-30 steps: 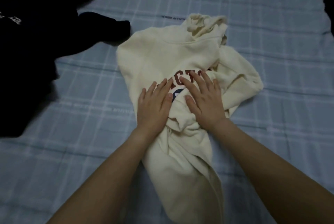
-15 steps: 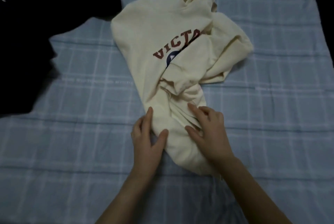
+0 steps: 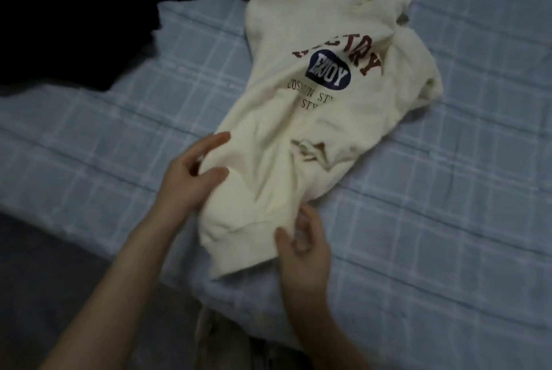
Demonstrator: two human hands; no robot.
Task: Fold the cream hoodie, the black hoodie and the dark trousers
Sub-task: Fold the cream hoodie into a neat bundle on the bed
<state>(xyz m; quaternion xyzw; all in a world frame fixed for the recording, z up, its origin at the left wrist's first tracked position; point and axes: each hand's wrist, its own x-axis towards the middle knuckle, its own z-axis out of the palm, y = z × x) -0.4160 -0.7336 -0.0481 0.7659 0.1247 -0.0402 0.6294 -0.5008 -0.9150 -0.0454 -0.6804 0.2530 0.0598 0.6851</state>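
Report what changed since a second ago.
Both hands slid from the chest print down to the hem of the cream printed hoodie: left hand at its side edge, right hand at the hem corner; grip unclear. The sleeve that crossed the print is off it. Unchanged: hoodie front up on the blue checked sheet, black garment beside it.

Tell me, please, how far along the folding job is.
Nothing looks folded. In hand: the cream hoodie lies crumpled, print up; the left hand grips its side, the right hand is at its hem. Left: that fold, plus the dark clothing unfolded top left.
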